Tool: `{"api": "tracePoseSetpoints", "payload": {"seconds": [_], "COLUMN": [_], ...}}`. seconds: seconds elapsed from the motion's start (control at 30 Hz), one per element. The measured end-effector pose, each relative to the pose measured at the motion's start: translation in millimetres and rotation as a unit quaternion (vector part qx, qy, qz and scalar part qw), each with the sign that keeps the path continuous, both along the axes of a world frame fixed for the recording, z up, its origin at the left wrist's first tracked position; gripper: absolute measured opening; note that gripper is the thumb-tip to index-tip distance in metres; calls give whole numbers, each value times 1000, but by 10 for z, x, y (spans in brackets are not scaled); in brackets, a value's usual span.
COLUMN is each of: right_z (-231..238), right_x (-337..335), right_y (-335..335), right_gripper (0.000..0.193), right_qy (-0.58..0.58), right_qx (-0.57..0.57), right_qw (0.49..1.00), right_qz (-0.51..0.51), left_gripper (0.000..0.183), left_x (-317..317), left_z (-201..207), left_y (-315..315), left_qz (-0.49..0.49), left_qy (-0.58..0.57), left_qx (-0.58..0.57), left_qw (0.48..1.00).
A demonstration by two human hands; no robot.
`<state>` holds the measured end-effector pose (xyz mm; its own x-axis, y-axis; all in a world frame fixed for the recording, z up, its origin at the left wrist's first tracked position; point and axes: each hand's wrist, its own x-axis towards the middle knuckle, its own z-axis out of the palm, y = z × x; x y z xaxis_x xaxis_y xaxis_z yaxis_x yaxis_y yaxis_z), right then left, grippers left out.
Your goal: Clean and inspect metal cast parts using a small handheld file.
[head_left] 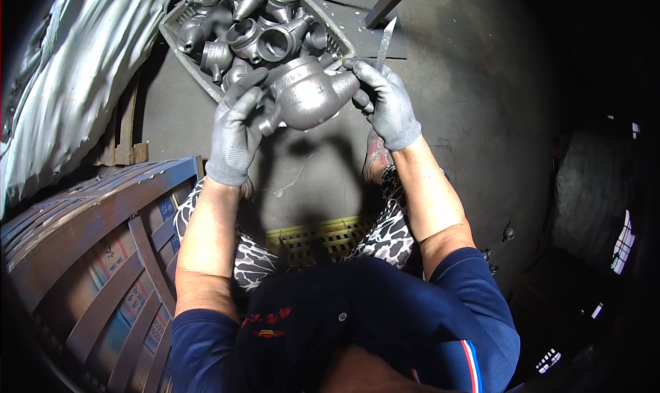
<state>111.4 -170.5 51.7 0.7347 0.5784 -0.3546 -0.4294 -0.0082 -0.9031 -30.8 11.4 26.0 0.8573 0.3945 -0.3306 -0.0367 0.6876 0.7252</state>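
Observation:
In front of me I hold up a grey metal casting (309, 102), with a round body, a collar on top and a tapered neck at each side. My left hand (235, 125), in a grey glove, is closed around its left neck. My right hand (389, 103), gloved too, has its thumb and fingers at the tip of the right neck. A flat, pointed metal blade (386, 44) juts upward from this right hand, its lower end hidden by the glove. The casting hangs above the floor, near the front edge of a basket of castings.
A plastic basket (199, 75) heaped with similar castings (245, 38) stands at the far left. A metal leg (390, 5) rises behind it. White sacking (75, 70) and a wooden crate (103, 218) line my left. Beneath me is a yellow slatted crate (320, 235); small castings (509, 231) lie at right.

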Motion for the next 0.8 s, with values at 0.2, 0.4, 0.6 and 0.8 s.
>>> {"api": "tracePoseSetpoints", "payload": {"seconds": [0.2,0.4,0.6,0.8], "right_z": [-100,-153,-110,-56], "right_x": [5,-17,-20,-21], "right_y": [55,105,78,28], "right_gripper": [16,21,25,30], "right_qy": [26,-129,-92,-56], "right_qx": [-24,-134,-123,-26], "right_qw": [994,982,988,998], "right_qz": [-101,-45,-10,17], "left_gripper": [36,32,29,28], "left_x": [10,41,26,48], "left_z": [-167,-199,-279,-278], "left_y": [-94,-38,24,51], "left_qz": [-16,6,1,-2], "left_qy": [23,48,91,94], "left_qx": [-2,22,75,99], "left_qw": [1000,999,993,991]}}
